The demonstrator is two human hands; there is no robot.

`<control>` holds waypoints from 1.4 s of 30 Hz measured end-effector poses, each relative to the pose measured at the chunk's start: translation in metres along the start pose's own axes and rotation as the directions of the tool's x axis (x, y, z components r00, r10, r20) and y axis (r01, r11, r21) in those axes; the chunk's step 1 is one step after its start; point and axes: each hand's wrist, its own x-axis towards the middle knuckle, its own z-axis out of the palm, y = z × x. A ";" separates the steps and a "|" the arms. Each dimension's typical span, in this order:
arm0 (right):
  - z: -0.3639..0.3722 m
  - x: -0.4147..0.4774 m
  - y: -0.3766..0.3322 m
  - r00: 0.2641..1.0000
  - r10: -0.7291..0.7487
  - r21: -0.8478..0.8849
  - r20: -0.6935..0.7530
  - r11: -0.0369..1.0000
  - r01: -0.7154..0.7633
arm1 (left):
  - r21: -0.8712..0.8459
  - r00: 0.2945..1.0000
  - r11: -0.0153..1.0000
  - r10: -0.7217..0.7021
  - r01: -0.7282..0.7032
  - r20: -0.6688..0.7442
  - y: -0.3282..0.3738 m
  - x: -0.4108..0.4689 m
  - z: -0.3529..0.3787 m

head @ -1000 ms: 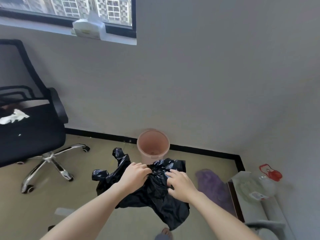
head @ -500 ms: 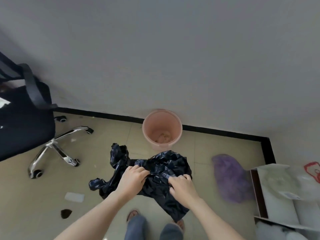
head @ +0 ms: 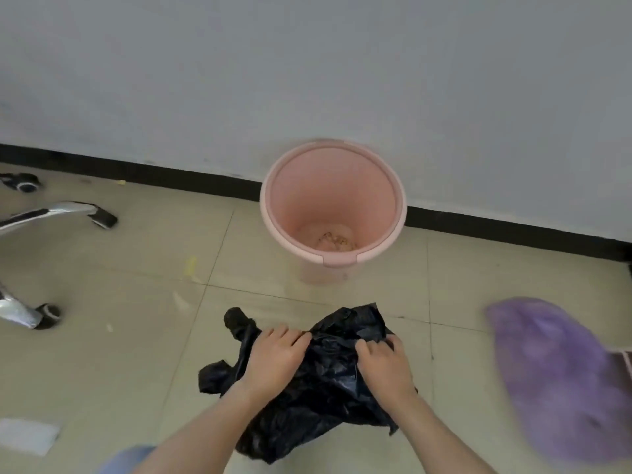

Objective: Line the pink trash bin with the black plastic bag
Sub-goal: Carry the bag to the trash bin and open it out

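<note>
Head view. The pink trash bin (head: 333, 213) stands upright on the floor (head: 136, 302) against the wall (head: 307, 63), mouth up, unlined, some debris at its bottom. The black plastic bag (head: 328, 381) hangs crumpled in front of the bin, well short of its rim. The left hand (head: 273, 357) and right hand (head: 384, 366) are each clamped on the bag's upper edge, near together, probably to find and spread the opening. The bag's long axis appears to run from the bin toward the person; its mouth cannot be made out. A purple bag (head: 561, 378) lies to the bin's right.
</note>
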 end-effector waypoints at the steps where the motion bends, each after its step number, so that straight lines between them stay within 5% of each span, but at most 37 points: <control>1: 0.020 0.006 0.002 1.000 -0.009 -0.017 -0.019 1.000 0.009 | 0.041 0.998 0.999 -0.028 0.026 0.048 -0.003 0.003 0.018; 5: 0.072 0.020 0.024 0.992 0.086 -0.024 0.097 0.996 -0.084 | 0.237 0.806 0.939 -0.338 0.251 0.486 -0.031 -0.001 0.080; 11: 0.089 0.040 0.049 0.956 0.208 0.006 0.207 0.977 -0.214 | 0.292 0.727 0.829 -0.559 0.477 0.398 -0.060 -0.024 0.088; 18: 0.057 0.035 0.055 0.978 0.099 0.085 0.182 0.990 -0.116 | 0.188 0.831 0.853 -0.519 0.488 0.198 -0.025 0.013 0.041; 22: 0.011 0.049 0.055 0.992 0.052 0.225 -0.119 0.974 -0.025 | 0.125 0.870 0.864 -0.492 0.488 0.007 -0.011 0.030 0.003; 27: -0.046 0.067 0.044 0.891 0.042 0.277 -0.453 0.956 0.096 | 0.088 0.875 0.882 -0.439 0.463 -0.203 0.002 0.046 -0.032; 35: -0.059 0.121 0.029 0.960 0.015 0.344 -0.278 0.935 0.085 | 0.053 0.865 0.884 -0.441 0.465 -0.240 -0.004 0.052 -0.033; 42: -0.047 0.097 -0.002 0.970 -0.152 0.280 -0.188 0.939 0.201 | -0.098 0.885 0.885 -0.462 0.456 -0.051 -0.026 0.038 -0.018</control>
